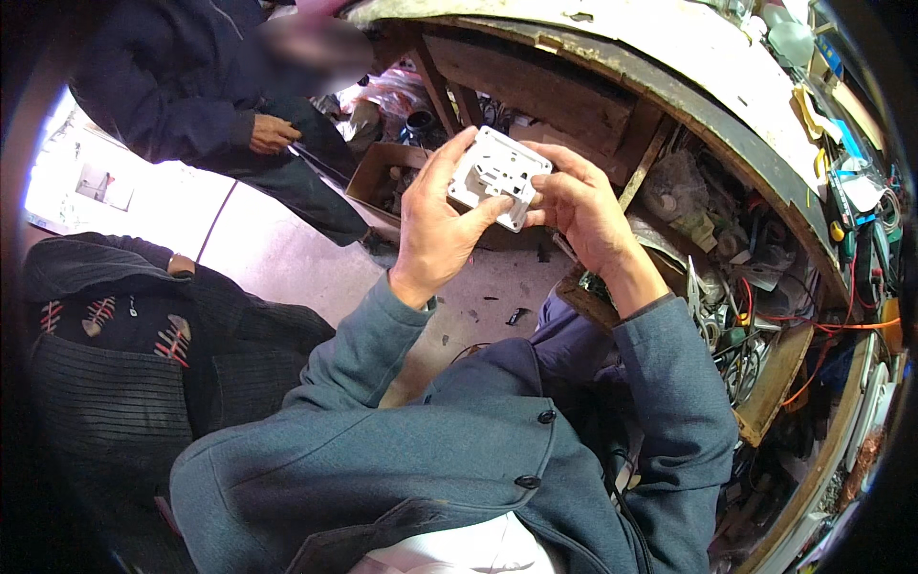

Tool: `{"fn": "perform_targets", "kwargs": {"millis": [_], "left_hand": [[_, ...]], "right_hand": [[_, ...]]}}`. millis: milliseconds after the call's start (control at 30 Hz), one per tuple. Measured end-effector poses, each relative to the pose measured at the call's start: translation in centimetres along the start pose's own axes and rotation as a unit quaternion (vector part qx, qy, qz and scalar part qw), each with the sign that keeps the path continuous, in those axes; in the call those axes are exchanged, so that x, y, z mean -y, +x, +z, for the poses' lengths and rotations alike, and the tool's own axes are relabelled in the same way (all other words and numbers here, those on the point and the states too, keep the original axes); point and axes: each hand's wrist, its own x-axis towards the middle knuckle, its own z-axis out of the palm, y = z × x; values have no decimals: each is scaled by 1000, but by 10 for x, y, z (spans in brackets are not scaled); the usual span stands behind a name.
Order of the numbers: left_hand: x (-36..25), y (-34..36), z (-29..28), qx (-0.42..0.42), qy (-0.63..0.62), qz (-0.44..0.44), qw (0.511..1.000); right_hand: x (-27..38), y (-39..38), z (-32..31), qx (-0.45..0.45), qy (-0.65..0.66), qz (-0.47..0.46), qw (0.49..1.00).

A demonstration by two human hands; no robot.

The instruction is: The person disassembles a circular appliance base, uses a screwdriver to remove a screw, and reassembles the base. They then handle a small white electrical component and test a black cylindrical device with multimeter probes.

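Note:
A white square plastic fitting (500,165), like the back of a socket or switch plate, is held up near the top middle, its moulded slots and holes facing the camera. My left hand (438,220) grips its left and lower edge, thumb across the lower face. My right hand (583,206) holds the right side, fingertips bent onto it near its middle. Whether anything small is between those right fingertips, I cannot make out.
A co-worker (158,77) stands upper left, holding a thin object. Another person in dark knitwear (115,364) is at left. A cardboard box (373,182) sits beneath the worn workbench (593,29), which curves along the right, packed with tools, wires and clutter (755,297).

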Motion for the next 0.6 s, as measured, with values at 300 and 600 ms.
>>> {"fn": "perform_targets", "kwargs": {"millis": [300, 600], "left_hand": [[-6, 2, 3, 2, 31, 11, 999], [-1, 0, 4, 7, -78, -23, 997]], "right_hand": [[-3, 1, 1, -29, -43, -13, 999], [-4, -1, 3, -44, -99, -24, 994]]}}
